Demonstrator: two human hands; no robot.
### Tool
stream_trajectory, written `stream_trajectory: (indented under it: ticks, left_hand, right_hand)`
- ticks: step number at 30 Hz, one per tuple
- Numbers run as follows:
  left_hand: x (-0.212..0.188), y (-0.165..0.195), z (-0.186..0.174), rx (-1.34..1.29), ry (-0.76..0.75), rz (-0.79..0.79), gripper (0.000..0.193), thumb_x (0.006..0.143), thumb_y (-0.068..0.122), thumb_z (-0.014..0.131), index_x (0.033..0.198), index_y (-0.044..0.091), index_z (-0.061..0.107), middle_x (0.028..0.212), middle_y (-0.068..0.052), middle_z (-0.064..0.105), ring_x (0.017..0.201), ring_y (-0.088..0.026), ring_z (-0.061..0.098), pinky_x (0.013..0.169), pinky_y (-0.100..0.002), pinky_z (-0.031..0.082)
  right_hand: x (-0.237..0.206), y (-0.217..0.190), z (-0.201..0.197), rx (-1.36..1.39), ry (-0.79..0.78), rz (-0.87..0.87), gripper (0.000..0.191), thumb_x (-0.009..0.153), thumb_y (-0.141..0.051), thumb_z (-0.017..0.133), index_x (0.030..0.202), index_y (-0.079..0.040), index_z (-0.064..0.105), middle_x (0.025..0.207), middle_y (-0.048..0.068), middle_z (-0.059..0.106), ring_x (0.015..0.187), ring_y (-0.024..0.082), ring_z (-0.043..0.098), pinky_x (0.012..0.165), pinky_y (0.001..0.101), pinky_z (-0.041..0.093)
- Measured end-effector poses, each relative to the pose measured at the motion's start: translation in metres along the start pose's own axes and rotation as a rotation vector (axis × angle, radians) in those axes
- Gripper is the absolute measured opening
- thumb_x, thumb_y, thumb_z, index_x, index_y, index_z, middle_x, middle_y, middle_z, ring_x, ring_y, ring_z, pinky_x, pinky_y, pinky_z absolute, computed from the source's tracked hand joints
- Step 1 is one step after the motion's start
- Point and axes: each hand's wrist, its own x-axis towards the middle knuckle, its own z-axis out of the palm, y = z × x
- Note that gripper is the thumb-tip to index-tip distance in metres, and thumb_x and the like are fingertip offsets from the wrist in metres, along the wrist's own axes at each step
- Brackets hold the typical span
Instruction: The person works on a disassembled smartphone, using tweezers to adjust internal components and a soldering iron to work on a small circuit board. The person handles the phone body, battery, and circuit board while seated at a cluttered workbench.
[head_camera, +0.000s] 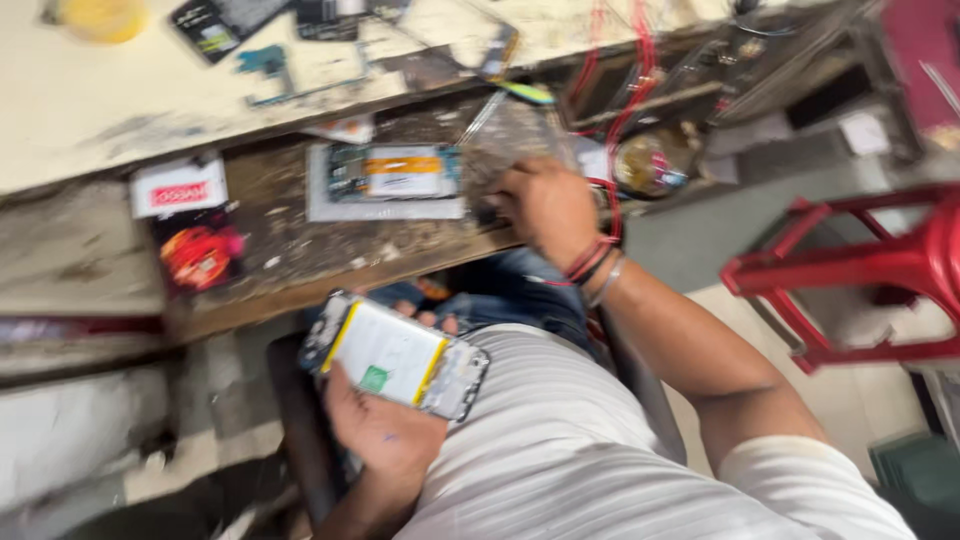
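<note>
The opened phone (396, 357), back cover off and its white battery showing, is lying low in the view, over the person's lap. The left hand (385, 425) is gripping it from beneath, fingers curling round its far edge. At two o'clock from it, the right hand (545, 205) is reaching onto the worn wooden drawer (290, 245); the blur is hiding whether it is holding anything. Another dismantled phone (388, 180) is lying at nine o'clock of that hand. A red stool (860, 265) is standing at three o'clock.

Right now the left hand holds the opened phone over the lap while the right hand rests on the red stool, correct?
Not quite. In the head view the right hand reaches onto the workbench, not the red stool. The left hand does hold the opened phone over the lap.
</note>
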Motion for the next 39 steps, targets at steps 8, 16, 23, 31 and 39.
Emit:
stream_trajectory:
  ticks: [8,16,23,31,39]
  left_hand:
    - [0.029,0.023,-0.031,-0.183,-0.036,0.036,0.065,0.109,0.048,0.036,0.166,0.017,0.032,0.140,-0.016,0.055,0.127,-0.033,0.056,0.120,-0.060,0.037]
    - [0.045,0.039,-0.042,-0.163,0.004,0.021,0.064,0.106,0.047,0.034,0.161,0.015,0.032,0.138,-0.016,0.056,0.127,-0.033,0.057,0.117,-0.060,0.038]
    - [0.037,0.051,-0.054,-0.216,0.017,0.049,0.064,0.106,0.046,0.036,0.162,0.015,0.033,0.137,-0.017,0.057,0.126,-0.032,0.057,0.118,-0.059,0.038]
    - [0.031,0.055,-0.053,-0.206,0.066,0.047,0.065,0.102,0.047,0.039,0.158,0.014,0.036,0.134,-0.017,0.060,0.122,-0.033,0.059,0.114,-0.059,0.041]
    - [0.022,0.055,-0.042,-0.170,0.072,0.060,0.063,0.100,0.046,0.040,0.154,0.014,0.041,0.129,-0.017,0.062,0.118,-0.033,0.060,0.110,-0.058,0.044]
  right_hand:
    - [0.038,-0.017,0.017,-0.050,0.058,-0.059,0.014,0.095,-0.020,0.075,0.105,-0.012,0.080,0.106,0.007,0.072,0.100,0.031,0.066,0.084,0.0430,0.053]
    - [0.135,-0.050,0.058,-0.257,-0.381,-0.210,0.086,0.070,-0.053,0.087,0.133,-0.002,0.059,0.116,0.018,0.065,0.111,0.039,0.060,0.090,0.0486,0.048]
    - [0.145,-0.067,0.063,-0.277,-0.481,-0.140,0.091,0.061,-0.054,0.093,0.128,-0.002,0.060,0.110,0.022,0.061,0.109,0.041,0.061,0.094,0.0475,0.049]
    - [0.154,-0.070,0.052,0.045,-0.544,-0.042,0.070,0.070,-0.046,0.091,0.119,-0.001,0.068,0.105,0.021,0.071,0.098,0.036,0.069,0.085,0.0422,0.054]
    - [0.154,-0.063,0.031,0.680,-0.799,0.115,0.034,0.089,-0.028,0.077,0.109,0.000,0.076,0.093,0.005,0.077,0.086,0.011,0.066,0.081,0.0273,0.053]
